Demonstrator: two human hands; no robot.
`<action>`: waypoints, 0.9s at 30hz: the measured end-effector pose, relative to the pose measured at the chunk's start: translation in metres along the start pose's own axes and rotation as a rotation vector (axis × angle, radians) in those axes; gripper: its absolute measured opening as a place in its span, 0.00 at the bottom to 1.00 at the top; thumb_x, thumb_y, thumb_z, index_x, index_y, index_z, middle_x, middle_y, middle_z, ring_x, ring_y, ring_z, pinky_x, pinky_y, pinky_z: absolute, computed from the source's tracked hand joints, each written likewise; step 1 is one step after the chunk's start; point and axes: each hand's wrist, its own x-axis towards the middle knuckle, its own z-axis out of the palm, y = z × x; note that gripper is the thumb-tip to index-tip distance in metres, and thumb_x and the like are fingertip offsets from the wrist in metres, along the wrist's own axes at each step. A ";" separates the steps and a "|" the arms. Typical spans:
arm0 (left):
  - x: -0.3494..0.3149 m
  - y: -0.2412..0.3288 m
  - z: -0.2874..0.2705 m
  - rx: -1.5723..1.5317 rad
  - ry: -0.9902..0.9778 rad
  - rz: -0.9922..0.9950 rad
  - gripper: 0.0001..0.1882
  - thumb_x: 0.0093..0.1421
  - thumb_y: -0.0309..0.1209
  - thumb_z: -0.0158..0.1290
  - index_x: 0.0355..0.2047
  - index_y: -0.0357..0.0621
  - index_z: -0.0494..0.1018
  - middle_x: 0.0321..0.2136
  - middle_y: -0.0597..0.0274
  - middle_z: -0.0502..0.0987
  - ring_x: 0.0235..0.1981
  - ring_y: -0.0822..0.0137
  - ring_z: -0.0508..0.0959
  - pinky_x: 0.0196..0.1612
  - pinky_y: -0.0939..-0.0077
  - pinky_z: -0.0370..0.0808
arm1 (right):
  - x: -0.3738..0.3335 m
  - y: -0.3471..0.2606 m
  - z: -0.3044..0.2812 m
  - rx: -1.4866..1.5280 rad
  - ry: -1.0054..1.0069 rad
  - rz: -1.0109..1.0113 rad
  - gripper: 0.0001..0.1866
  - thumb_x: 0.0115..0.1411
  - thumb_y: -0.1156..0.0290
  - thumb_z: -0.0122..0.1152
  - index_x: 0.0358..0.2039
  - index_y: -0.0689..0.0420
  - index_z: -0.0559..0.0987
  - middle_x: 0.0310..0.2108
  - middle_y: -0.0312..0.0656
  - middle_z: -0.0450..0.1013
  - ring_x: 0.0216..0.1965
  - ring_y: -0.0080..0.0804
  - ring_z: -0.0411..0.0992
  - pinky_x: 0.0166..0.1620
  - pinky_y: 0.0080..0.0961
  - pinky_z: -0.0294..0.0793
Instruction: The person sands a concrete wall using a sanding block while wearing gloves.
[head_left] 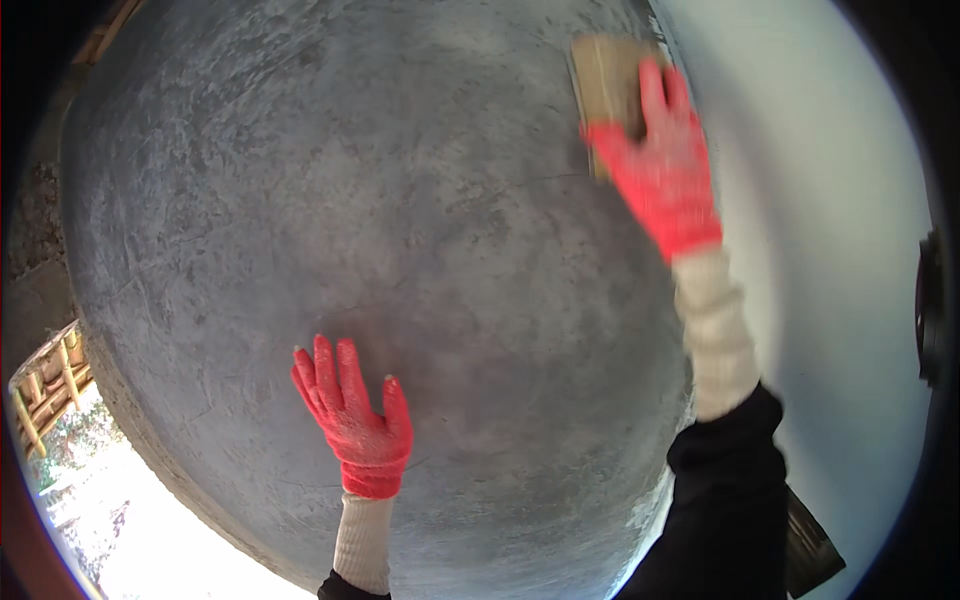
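A wide grey plastered surface (480, 260) with cloudy patches and fine scratches fills most of the view. Toward its far right edge, my right hand (665, 165) in a red coated glove grips a flat, tan rectangular block (610, 85) that looks like wood. The block lies against the plaster, slightly blurred, and its underside is hidden. Lower and to the left, my left hand (360, 415) wears a matching glove. Its fingers are spread, nothing is in them, and it is over the plaster; whether it touches cannot be made out.
A pale smooth wall (800, 180) borders the plaster along the right. A dark slatted piece (812, 545) shows at lower right, and a dark round-edged object (928, 310) at the far right rim. Past the left edge are a bamboo frame (50, 385) and bright daylight.
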 end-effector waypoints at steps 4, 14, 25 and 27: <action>-0.014 -0.037 0.001 0.223 -0.032 0.028 0.33 0.65 0.34 0.49 0.68 0.34 0.58 0.70 0.42 0.55 0.72 0.36 0.49 0.71 0.38 0.44 | -0.211 -0.016 -0.027 0.003 -0.247 0.045 0.49 0.50 0.58 0.69 0.67 0.67 0.57 0.65 0.72 0.54 0.61 0.74 0.60 0.60 0.59 0.64; -0.019 -0.023 0.010 0.167 -0.002 -0.006 0.31 0.64 0.34 0.50 0.65 0.35 0.62 0.68 0.43 0.60 0.70 0.36 0.54 0.71 0.37 0.47 | -0.104 -0.003 0.003 -0.011 -0.092 -0.081 0.46 0.49 0.55 0.70 0.65 0.62 0.62 0.63 0.68 0.59 0.55 0.71 0.66 0.54 0.56 0.70; -0.021 -0.024 0.010 0.081 0.065 0.006 0.28 0.60 0.29 0.53 0.61 0.38 0.67 0.64 0.47 0.66 0.67 0.38 0.60 0.69 0.40 0.55 | -0.217 0.011 -0.031 0.036 -0.176 -0.010 0.50 0.50 0.65 0.71 0.70 0.63 0.56 0.67 0.71 0.52 0.62 0.73 0.59 0.61 0.57 0.62; -0.018 -0.017 0.012 0.064 0.061 -0.015 0.28 0.60 0.30 0.53 0.61 0.37 0.68 0.64 0.47 0.66 0.67 0.38 0.61 0.69 0.40 0.55 | -0.325 0.034 -0.063 0.023 -0.277 -0.047 0.53 0.52 0.55 0.70 0.72 0.60 0.52 0.69 0.71 0.47 0.66 0.74 0.53 0.64 0.62 0.56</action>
